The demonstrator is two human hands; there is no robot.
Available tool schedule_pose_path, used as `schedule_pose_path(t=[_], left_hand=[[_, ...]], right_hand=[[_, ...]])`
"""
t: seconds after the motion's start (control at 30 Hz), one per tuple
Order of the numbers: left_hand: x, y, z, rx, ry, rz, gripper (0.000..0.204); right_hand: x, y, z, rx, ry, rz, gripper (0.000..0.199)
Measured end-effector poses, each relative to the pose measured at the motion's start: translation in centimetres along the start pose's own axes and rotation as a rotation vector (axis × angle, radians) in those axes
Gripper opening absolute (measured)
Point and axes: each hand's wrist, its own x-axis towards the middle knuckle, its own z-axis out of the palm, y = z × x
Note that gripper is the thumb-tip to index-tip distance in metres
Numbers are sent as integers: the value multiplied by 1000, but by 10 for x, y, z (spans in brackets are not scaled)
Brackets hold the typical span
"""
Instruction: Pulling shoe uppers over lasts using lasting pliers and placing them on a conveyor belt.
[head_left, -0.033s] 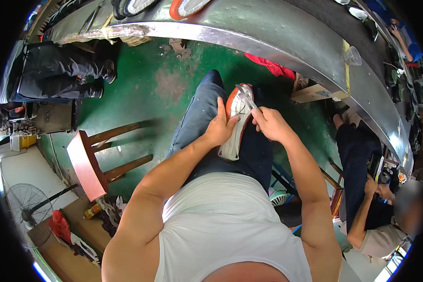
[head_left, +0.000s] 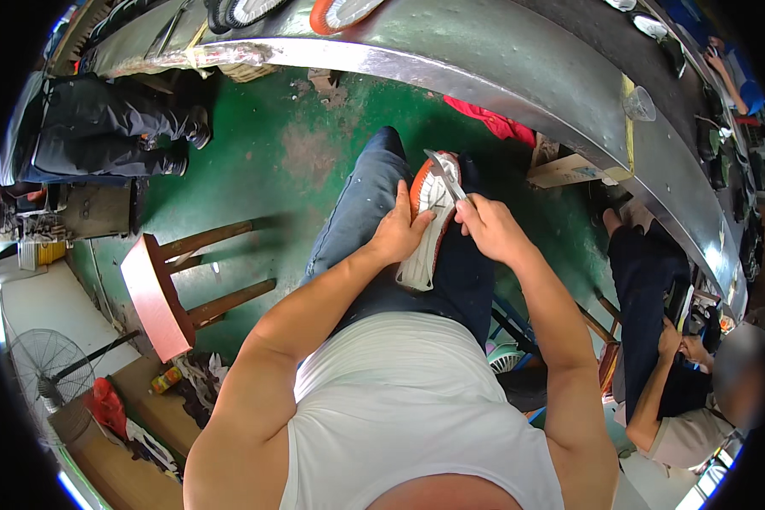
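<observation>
Across my lap lies a shoe upper (head_left: 438, 223) stretched on a last, its pale underside turned up and an orange edge curving round the toe. My left hand (head_left: 397, 229) grips its left side, thumb laid over the underside and index finger stretched along the edge. In my right hand (head_left: 490, 224) are silvery metal pincers (head_left: 444, 176), fingers wrapped round the handles. The pincers' head rests at the orange toe edge; whether the jaws pinch any material is too small to tell.
A curved metal bench (head_left: 484, 64) runs across the far side, with an orange-edged shoe (head_left: 342, 13) on it. A wooden stool (head_left: 160, 297) lies tipped over at left, near a fan (head_left: 53, 374). Another person (head_left: 654, 340) sits at right; someone's legs (head_left: 102, 127) show at left.
The pincers' head has tilted slightly to the left at the toe edge, and my right hand has shifted a little. My left hand keeps its hold on the shoe.
</observation>
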Motion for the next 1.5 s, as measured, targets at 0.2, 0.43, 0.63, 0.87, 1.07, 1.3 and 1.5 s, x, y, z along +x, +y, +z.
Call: schedule_pose_path(t=[0.2, 0.43, 0.63, 0.87, 1.07, 1.3, 1.5], left_hand=[[15, -8, -19, -294, -162, 7, 67], [21, 2, -25, -482, -302, -195, 57], [14, 1, -19, -369, -262, -130, 56], [-14, -11, -3, -533, -277, -57, 81], [-42, -21, -6, -743, -481, -28, 93], [-34, -32, 27, -375, -207, 87, 92], [-35, -23, 13, -535, -196, 62, 90]], right_hand=[[-28, 16, 3, -133, -59, 40, 30], [-72, -6, 3, -262, -390, 35, 35], [-67, -24, 18, -713, -200, -181, 30], [-86, 35, 33, 171, -276, 184, 26], [-81, 31, 5, 290, -484, 397, 25], [-87, 10, 29, 175, 55, -48, 30], [-86, 36, 48, 177, 51, 60, 41]])
